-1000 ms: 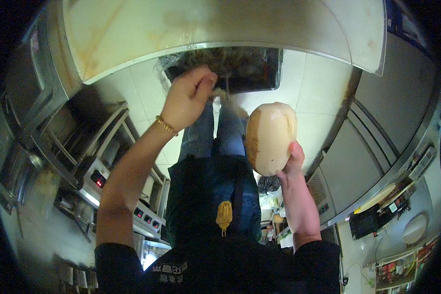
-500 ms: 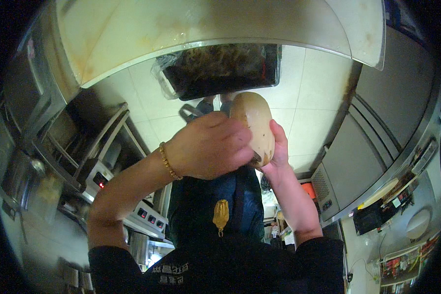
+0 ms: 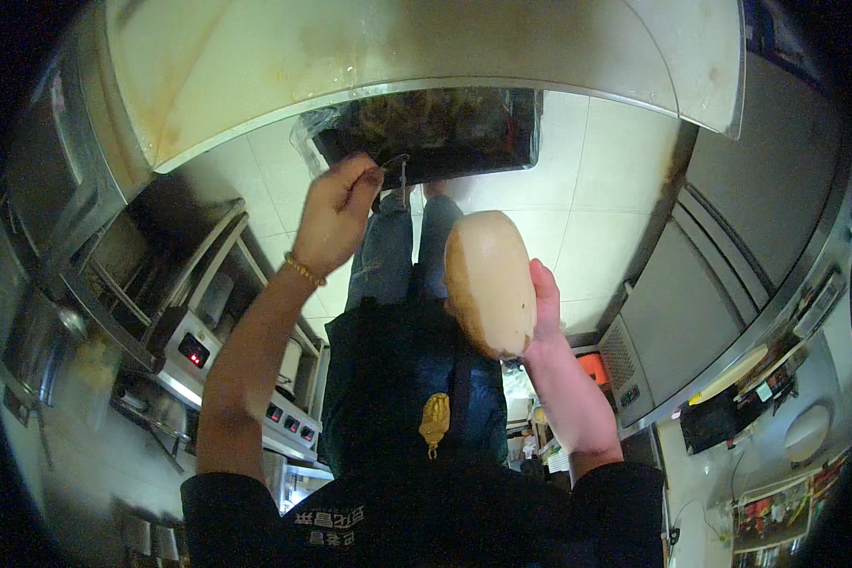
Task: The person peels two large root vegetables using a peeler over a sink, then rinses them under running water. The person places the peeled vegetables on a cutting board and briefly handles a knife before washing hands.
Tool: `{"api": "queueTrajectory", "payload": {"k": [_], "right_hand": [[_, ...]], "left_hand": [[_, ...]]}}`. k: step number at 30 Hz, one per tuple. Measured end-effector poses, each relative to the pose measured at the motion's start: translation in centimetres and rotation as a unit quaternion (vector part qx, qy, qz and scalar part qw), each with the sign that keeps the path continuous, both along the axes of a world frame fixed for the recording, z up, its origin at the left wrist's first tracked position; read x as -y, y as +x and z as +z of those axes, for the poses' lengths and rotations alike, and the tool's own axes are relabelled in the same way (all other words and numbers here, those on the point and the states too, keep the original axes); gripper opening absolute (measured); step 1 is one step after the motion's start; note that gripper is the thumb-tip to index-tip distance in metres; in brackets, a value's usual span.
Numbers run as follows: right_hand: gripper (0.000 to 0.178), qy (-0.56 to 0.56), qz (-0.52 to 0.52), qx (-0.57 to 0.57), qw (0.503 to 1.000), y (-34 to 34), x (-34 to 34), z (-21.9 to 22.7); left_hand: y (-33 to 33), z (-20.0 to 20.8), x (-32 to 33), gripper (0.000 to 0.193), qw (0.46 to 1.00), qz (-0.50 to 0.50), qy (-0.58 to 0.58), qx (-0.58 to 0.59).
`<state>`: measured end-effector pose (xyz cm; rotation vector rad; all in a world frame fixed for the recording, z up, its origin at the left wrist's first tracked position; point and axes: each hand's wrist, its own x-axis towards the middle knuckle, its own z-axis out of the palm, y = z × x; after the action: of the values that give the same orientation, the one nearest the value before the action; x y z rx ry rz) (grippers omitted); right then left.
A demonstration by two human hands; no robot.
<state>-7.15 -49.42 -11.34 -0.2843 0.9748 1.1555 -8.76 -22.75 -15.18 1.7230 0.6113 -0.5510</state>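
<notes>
A pale counter (image 3: pixel 388 43) spans the top; below its near edge, a black tub (image 3: pixel 488 156) sits on the tiled floor (image 3: pixel 601 180); a big oval root vegetable (image 3: pixel 497 284), pale with brown skin along its left, is raised right of the legs, gripped low by the right hand (image 3: pixel 544 317); the left hand (image 3: pixel 339 208) curls around a thin, blurred tool (image 3: pixel 395 161); a pale strip (image 3: pixel 404 182) dangles there.

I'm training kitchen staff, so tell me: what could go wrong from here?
The big, part-peeled vegetable might slip: only the right hand supports it, at its lower right side. The thin pale strip dangling by the left hand could miss the black container and land on the floor tiles, perhaps making them slippery.
</notes>
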Motion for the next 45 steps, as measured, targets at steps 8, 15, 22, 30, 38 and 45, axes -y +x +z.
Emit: {"api": "queueTrajectory", "payload": {"k": [8,15,22,30,38,45], "right_hand": [[0.073,-0.002,0.000,0.008,1.000,-0.2,-2.3,-0.3],[0.066,0.203,-0.094,-0.011,0.975,1.8,-4.3,-0.1],[0.092,0.077,0.090,0.183,0.976,2.5,-4.8,0.3],[0.092,0.076,0.018,0.125,0.989,2.2,-5.4,0.3],[0.058,-0.001,0.000,0.109,0.994,1.9,-6.3,0.4],[0.056,-0.023,0.018,0.199,0.980,1.5,-4.5,-0.6]], "left_hand": [[1.6,4.9,5.5,0.018,0.916,0.298,-0.245,0.111],[2.9,6.3,5.0,0.015,0.946,0.263,-0.161,0.098],[3.2,5.6,2.1,0.008,0.969,0.021,0.033,0.243],[4.0,7.0,0.2,0.007,0.938,-0.096,0.092,0.321],[1.8,5.5,2.3,0.009,0.965,0.025,0.041,0.256],[0.2,4.6,4.6,0.008,0.980,0.077,0.059,0.176]]}}
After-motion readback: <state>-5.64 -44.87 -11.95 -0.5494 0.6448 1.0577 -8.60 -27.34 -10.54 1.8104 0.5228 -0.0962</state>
